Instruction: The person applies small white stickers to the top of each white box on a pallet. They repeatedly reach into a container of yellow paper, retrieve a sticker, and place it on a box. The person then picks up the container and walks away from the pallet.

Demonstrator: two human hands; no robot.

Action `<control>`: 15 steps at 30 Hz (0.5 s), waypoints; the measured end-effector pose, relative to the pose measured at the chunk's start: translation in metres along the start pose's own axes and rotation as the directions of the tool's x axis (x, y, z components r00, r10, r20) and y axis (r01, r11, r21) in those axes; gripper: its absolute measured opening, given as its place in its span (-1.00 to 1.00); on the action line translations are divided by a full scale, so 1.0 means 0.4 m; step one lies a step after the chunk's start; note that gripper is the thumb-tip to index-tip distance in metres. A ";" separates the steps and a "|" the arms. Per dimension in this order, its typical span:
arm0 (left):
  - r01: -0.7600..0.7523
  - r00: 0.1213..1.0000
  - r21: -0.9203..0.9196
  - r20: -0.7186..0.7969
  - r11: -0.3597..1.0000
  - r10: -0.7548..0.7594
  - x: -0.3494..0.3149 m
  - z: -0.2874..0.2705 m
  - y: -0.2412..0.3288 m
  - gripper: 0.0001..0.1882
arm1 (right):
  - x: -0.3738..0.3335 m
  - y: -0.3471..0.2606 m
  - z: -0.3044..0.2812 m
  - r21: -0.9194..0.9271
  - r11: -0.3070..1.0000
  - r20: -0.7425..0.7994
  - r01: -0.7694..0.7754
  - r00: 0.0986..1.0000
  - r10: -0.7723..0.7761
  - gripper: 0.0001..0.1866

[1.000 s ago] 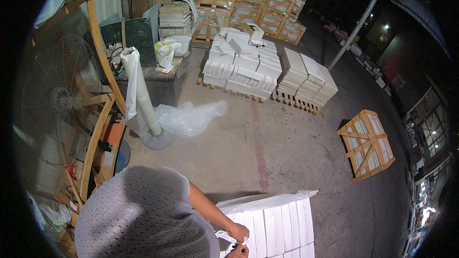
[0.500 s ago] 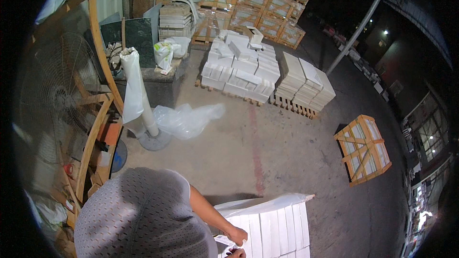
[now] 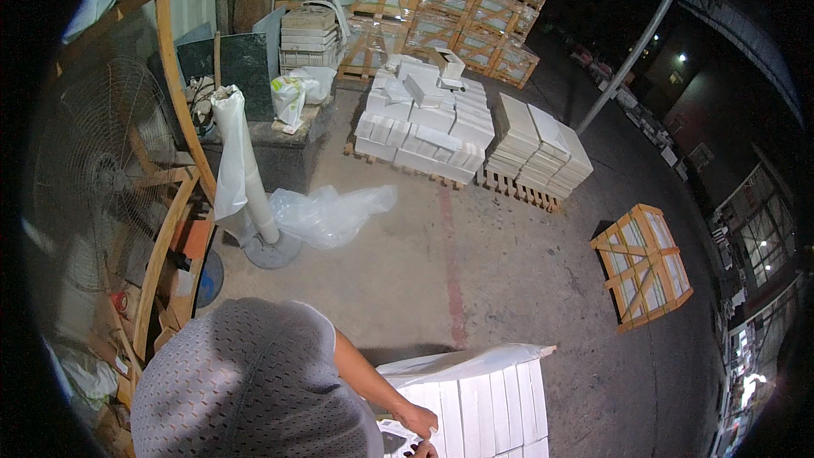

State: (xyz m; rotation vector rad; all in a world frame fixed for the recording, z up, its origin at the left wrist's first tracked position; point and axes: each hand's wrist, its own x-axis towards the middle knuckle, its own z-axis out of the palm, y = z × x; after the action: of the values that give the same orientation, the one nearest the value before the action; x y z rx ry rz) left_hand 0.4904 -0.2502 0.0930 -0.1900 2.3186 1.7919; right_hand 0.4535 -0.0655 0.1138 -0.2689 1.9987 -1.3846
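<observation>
At the lower edge, my left hand [image 3: 415, 421] reaches over a row of upright white boxes [image 3: 479, 411], its fingers pinched together. A small pale bit shows at its fingertips, too small to name. Just below it, my right hand [image 3: 423, 450] is cut off by the picture's edge; its visible fingers are curled close to the left ones, with something dark beside them. A white sheet with dark print [image 3: 395, 439] lies by both hands; I cannot tell which one holds it. Clear plastic film [image 3: 458, 362] is folded along the far side of the boxes.
Wrapped roll [image 3: 242, 161] stands on a round base, with loose plastic film [image 3: 331, 214] beside it. Pallets of white boxes [image 3: 424, 123] and slabs [image 3: 543, 148] stand ahead. A wooden crate [image 3: 644, 267] is at right, a caged fan [image 3: 102, 174] at left.
My two hands stay close together over the boxes, with a slight shift of the fingers. More of the printed white sheet shows beside them. The view has moved very slightly.
</observation>
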 end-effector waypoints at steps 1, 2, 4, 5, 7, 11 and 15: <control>-0.034 0.999 0.010 0.005 0.999 0.034 -0.004 -0.002 0.006 -0.62 | 0.000 0.002 -0.003 0.019 1.000 -0.003 -0.004 1.000 0.004 -0.71; -0.045 0.999 0.027 -0.003 0.999 0.045 -0.007 -0.004 0.013 -0.61 | -0.001 0.004 -0.006 0.033 0.999 -0.004 -0.005 1.000 0.005 -0.71; -0.059 0.998 0.063 -0.009 0.996 0.059 -0.012 -0.008 0.027 -0.56 | -0.002 0.007 -0.013 0.063 0.998 -0.007 -0.009 1.000 0.009 -0.71; 0.034 0.999 -0.105 0.004 0.994 -0.034 -0.014 -0.008 0.034 -0.53 | -0.002 0.008 -0.016 0.078 0.997 -0.003 -0.009 1.000 0.009 -0.71; 0.232 0.973 -0.441 0.113 0.867 -0.203 -0.017 -0.007 0.044 -0.47 | -0.002 0.010 -0.027 0.100 0.995 0.006 -0.004 1.000 0.004 -0.70; 0.325 0.946 -0.600 0.194 0.731 -0.261 -0.016 0.007 0.045 -0.62 | -0.004 0.006 -0.045 0.052 0.998 0.004 -0.021 1.000 0.021 -0.70; 0.216 0.974 -0.224 0.120 0.951 -0.193 0.006 0.030 0.020 -0.77 | 0.000 -0.004 -0.011 0.077 0.996 -0.117 0.044 0.993 -0.035 -0.77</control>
State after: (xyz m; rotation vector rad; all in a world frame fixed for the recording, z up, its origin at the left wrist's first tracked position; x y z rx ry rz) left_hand 0.4871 -0.2363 0.0972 -0.3573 1.9381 1.9189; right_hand 0.4505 -0.0629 0.1160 -0.1976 2.0355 -1.5323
